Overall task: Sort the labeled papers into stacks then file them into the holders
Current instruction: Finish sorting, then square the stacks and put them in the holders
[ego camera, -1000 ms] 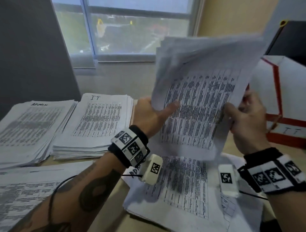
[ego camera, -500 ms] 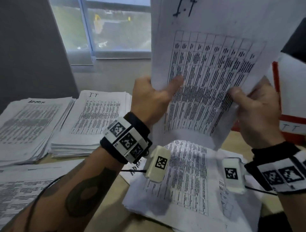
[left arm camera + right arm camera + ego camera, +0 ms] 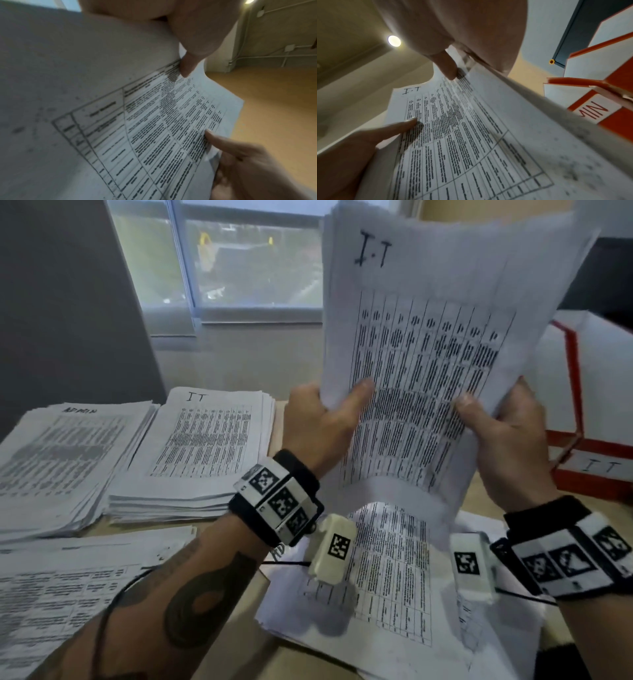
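I hold a thick sheaf of printed papers (image 3: 428,344) upright above the desk, its top sheet marked "I.T" by hand. My left hand (image 3: 325,419) grips its lower left edge, thumb across the front. My right hand (image 3: 503,429) grips the lower right edge, thumb on the print. The left wrist view shows the sheaf (image 3: 163,128) with both thumbs on it. The right wrist view shows the sheaf (image 3: 453,135) and its "I.T" mark. A red and white holder (image 3: 589,422) labelled "IT" stands just right of the sheaf.
On the desk at left lie a stack marked "IT" (image 3: 205,446) and a stack marked "ADMIN" (image 3: 58,460). Loose sheets (image 3: 394,577) lie under my hands and more papers (image 3: 68,594) at the near left. A window (image 3: 222,258) is behind.
Both hands have raised the sheaf and tipped it upright, so its "I.T" label now faces me. The stacks on the desk have not moved.
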A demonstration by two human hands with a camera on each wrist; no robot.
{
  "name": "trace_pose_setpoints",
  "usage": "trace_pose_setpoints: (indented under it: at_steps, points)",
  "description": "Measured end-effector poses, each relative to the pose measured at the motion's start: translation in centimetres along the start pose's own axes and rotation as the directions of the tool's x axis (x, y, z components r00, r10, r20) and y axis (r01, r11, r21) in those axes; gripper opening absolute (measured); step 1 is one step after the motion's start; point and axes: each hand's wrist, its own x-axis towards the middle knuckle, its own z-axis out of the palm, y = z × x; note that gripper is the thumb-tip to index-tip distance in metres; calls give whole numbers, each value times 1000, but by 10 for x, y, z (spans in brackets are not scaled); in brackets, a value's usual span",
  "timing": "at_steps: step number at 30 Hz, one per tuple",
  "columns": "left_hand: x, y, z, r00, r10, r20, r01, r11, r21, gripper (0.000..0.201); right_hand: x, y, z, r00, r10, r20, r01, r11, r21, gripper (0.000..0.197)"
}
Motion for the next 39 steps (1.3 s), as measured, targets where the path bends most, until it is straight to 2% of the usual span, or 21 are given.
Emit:
trace_pose_setpoints:
  at_steps: [2,4,7,9,11,13,15,17,20,22,24,26,30,33,35,36,37,39]
  points:
    - [-1,-6,-2,1000,-25,-1,25,1000,-17,32,0,6,-4,999,32,-29,-31,999,33,44]
    - [-13,-25,-8,991,-129,34,130,991,-23,21,-11,21,-6,995,94,-31,-93,995,45,40]
    - [-31,-51,-13,952,-278,130,277,961,26,16,-29,41,-2,980,200,13,-200,979,32,32]
    - [-27,-52,-14,960,-252,123,239,965,108,16,-29,38,3,974,224,8,-225,974,20,34]
    - [-12,-43,-21,981,-174,90,148,960,237,22,-18,27,8,980,198,17,-198,980,27,32]
    - [10,-34,-38,992,-117,40,94,927,363,23,-3,18,12,981,168,100,-172,984,34,29]
    - [32,-34,-69,991,-136,-19,132,899,418,20,9,14,14,933,235,271,-245,969,3,25]
    - [49,-46,-116,979,-172,-110,204,857,473,22,17,22,5,839,325,436,-258,944,-207,23]
    - [64,-72,-191,925,-258,-278,365,806,466,32,18,51,-13,694,448,563,-59,815,-576,22]
    - [69,-84,-226,887,-329,-323,456,733,505,34,12,71,-19,624,540,565,29,706,-707,23]
    - [69,-94,-249,854,-400,-332,520,648,557,30,6,90,-22,580,599,552,57,647,-761,23]
    - [67,-101,-258,834,-455,-313,543,570,617,32,1,99,-21,564,622,543,66,622,-780,23]
    - [61,-123,-256,760,-568,-316,609,452,652,37,-8,95,-16,533,648,544,108,586,-803,31]
    - [55,-139,-254,720,-604,-341,633,372,679,49,-14,90,-13,524,676,518,100,555,-825,35]
    - [57,-141,-251,703,-618,-353,646,347,680,70,-10,89,-8,513,692,508,145,513,-846,44]
    - [60,-140,-250,700,-622,-351,620,284,732,89,-6,88,-3,502,703,503,184,482,-857,51]
    - [62,-136,-247,711,-608,-355,551,166,818,103,-1,87,2,494,708,505,225,457,-860,60]
    - [67,-129,-240,773,-523,-358,396,-42,917,118,9,83,14,492,691,529,260,463,-847,80]
